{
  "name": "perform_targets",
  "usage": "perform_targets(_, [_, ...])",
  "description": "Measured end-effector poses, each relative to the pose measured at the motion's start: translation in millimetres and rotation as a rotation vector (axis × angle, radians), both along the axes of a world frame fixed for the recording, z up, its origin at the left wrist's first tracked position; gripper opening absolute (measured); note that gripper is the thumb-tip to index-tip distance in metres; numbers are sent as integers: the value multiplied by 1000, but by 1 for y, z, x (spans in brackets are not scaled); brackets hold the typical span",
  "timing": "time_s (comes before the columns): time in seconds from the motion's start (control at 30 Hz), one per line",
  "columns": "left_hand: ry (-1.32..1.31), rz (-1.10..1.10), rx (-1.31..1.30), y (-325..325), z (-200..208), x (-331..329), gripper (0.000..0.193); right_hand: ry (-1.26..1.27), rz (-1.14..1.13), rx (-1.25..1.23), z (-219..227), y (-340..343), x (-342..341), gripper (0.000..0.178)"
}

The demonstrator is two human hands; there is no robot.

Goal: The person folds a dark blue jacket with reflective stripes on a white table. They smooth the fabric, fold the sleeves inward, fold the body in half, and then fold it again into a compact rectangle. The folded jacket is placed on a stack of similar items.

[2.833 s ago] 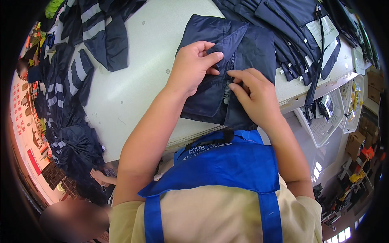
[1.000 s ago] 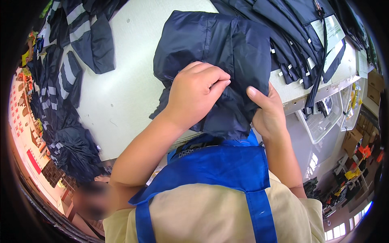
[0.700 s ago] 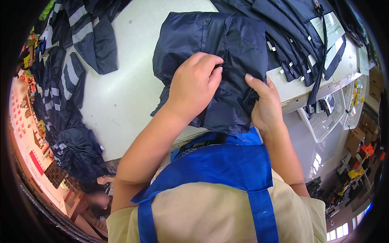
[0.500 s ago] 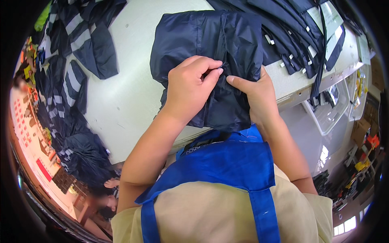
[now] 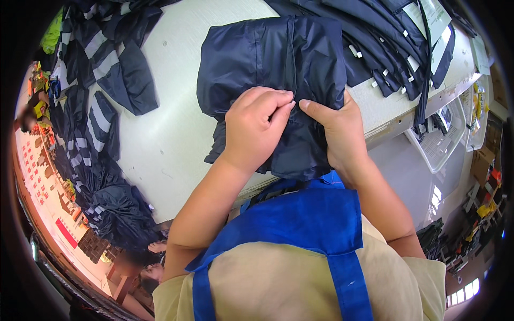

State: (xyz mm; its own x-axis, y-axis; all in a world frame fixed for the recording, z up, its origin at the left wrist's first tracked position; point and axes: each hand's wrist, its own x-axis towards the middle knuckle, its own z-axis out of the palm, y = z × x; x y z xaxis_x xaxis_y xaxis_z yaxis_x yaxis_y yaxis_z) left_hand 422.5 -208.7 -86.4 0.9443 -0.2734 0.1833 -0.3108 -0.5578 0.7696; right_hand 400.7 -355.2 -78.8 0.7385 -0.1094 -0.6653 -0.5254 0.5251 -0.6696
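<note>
A folded dark navy garment (image 5: 230, 53) of thin shiny cloth lies at the near edge of the white table, a seam running down its middle. Over that seam, my left hand (image 5: 257, 123) is closed in a pinch, thumb against forefinger. Whatever sits between those fingertips is too small to make out. My right hand (image 5: 342, 125) grips the garment's right side, its thumb on top and its fingers hidden underneath. The two thumbs are close together but apart.
Striped dark garments (image 5: 101, 64) heap along the table's left side (image 5: 155, 134). Dark pieces with small white tags (image 5: 385, 48) are stacked at the far right. White plastic baskets (image 5: 441, 134) stand beyond the right edge. Another person (image 5: 152, 273) is partly visible at lower left.
My left hand has shifted slightly toward me along the seam, still pinched. The right hand keeps its hold, and the whole view has moved a little.
</note>
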Motion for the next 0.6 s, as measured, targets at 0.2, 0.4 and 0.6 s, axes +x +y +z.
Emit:
perform_targets(0.2, [-152, -81, 72, -8, -4, -7, 17, -97, 72, -75, -3, -5, 5, 31])
perform_targets(0.4, [-185, -54, 111, -7, -10, -9, 16, -52, 33, -25, -4, -2, 0, 32])
perform_targets(0.6, [-230, -65, 133, -6, -9, -12, 19, -47, -18, 13, -6, -1, -2, 32])
